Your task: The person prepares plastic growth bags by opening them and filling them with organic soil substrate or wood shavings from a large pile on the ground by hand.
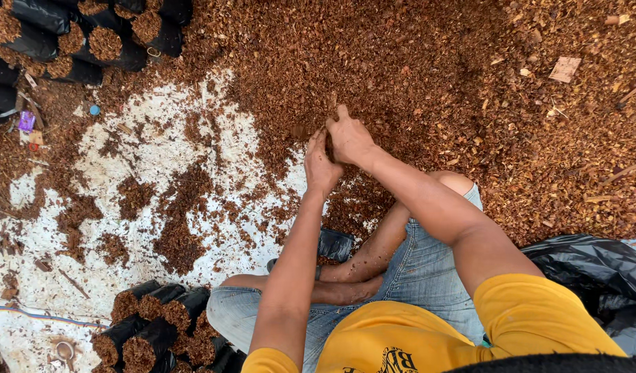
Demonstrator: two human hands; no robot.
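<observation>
Brown shredded husk [415, 76] lies in a wide heap across the ground, thinning to scattered patches over a white sheet [145, 131] on the left. Both hands meet at the near edge of the heap: the left hand [320, 166] and the right hand [349, 138] touch each other, fingers curled down into the husk, cupped around a clump of it; how tightly they close cannot be told. Black bags packed with husk [159, 324] lie bundled beside the person's left knee, and more filled black bags [83, 34] lie at the upper left. A crumpled black plastic sheet [594, 269] lies on the right.
</observation>
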